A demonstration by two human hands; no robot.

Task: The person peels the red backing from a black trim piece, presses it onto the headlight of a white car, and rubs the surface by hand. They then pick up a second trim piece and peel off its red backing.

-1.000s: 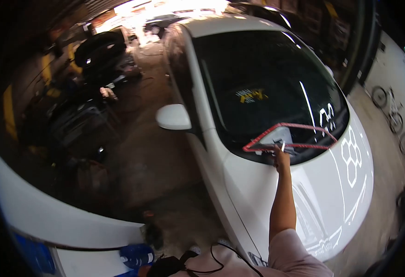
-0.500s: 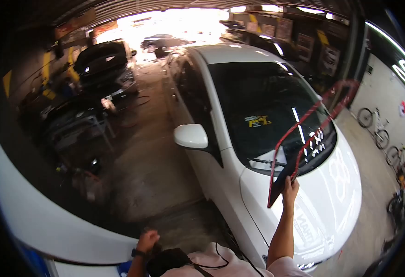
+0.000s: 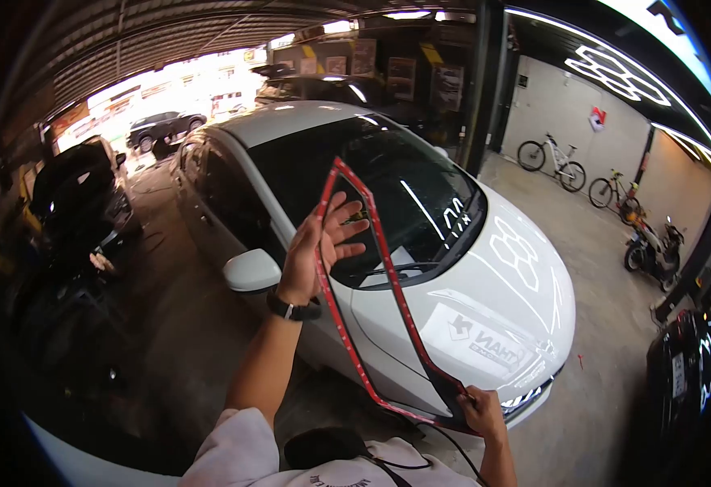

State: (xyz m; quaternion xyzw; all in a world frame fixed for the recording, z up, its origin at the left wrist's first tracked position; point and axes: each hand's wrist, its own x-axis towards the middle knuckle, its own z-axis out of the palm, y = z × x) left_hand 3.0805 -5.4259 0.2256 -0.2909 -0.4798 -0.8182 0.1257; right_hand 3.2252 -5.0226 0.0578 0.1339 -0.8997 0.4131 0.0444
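The right hand (image 3: 485, 410) pinches the lower corner of a long, angular, red-edged black frame (image 3: 393, 280), tilted upright before the glossy white car (image 3: 290, 119). Half a second ago it slanted across the windscreen (image 3: 420, 162), left hand (image 3: 302, 258) low; now that hand is up by the frame, fingers spread, contact unclear to me. Mirrored bonnet lettering (image 3: 497, 347) seems to read THAN.

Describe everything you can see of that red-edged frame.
The frame is a long, thin, angular loop, dark with pale-dotted red strips, perhaps plastic or rubber. Its narrow tip points up, before the white car. The right hand grips its lower corner; the left hand, open, overlaps its upper side, contact unclear.
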